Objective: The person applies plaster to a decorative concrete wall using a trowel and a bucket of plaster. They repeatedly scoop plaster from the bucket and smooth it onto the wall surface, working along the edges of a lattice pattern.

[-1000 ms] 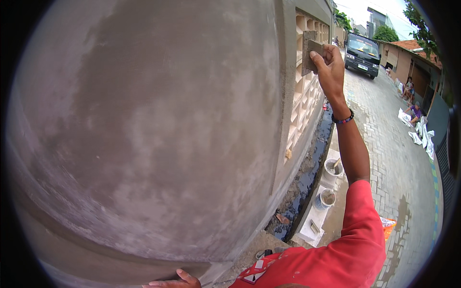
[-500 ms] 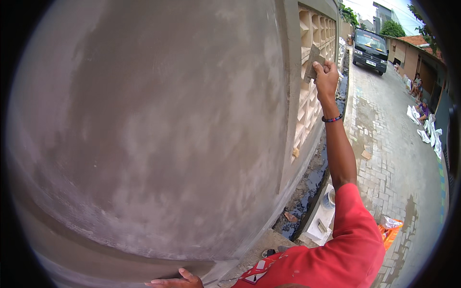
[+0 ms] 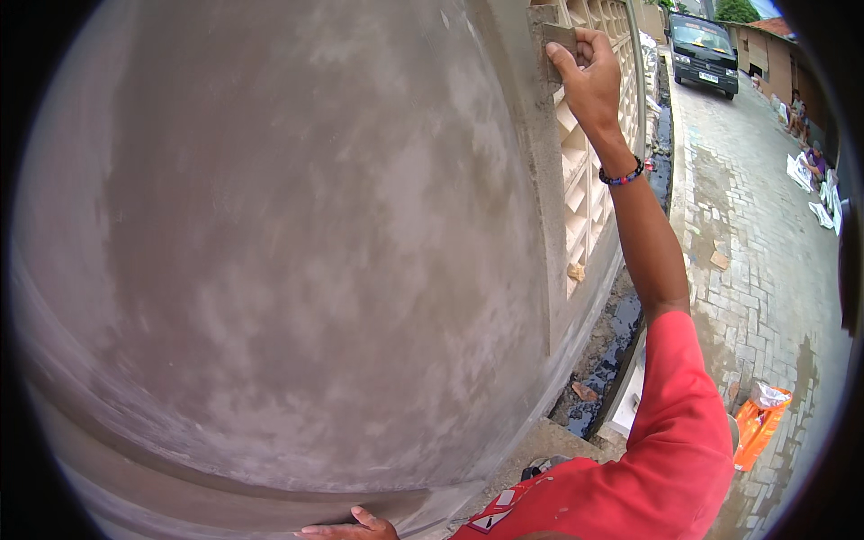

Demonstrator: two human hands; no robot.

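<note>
My right hand (image 3: pixel 589 83) is raised at the end of my stretched arm, its fingers closed round a small cement-coated plastering float (image 3: pixel 543 56). The float rests against the upright edge strip (image 3: pixel 537 171) beside the breeze-block opening. Smooth grey plaster, darker and lighter in patches, covers the curved-looking wall (image 3: pixel 315 252) to the left. Low at the wall's foot, my left hand (image 3: pixel 355 529) lies with fingers stretched against the plastered ledge (image 3: pixel 360 506); the lower frame edge cuts part of it off.
Pale patterned vent blocks (image 3: pixel 585 180) fill the opening. A drainage ditch (image 3: pixel 612 351) with dark water runs along the wall. Beyond lie a paved lane (image 3: pixel 738 297), an orange bag (image 3: pixel 763 427), a dark van (image 3: pixel 704 54) and people seated with white sacks (image 3: pixel 799 173).
My right hand and the float have moved up and left, from in front of the vent blocks onto the edge strip. The view has shifted slightly; my left hand stays by the ledge.
</note>
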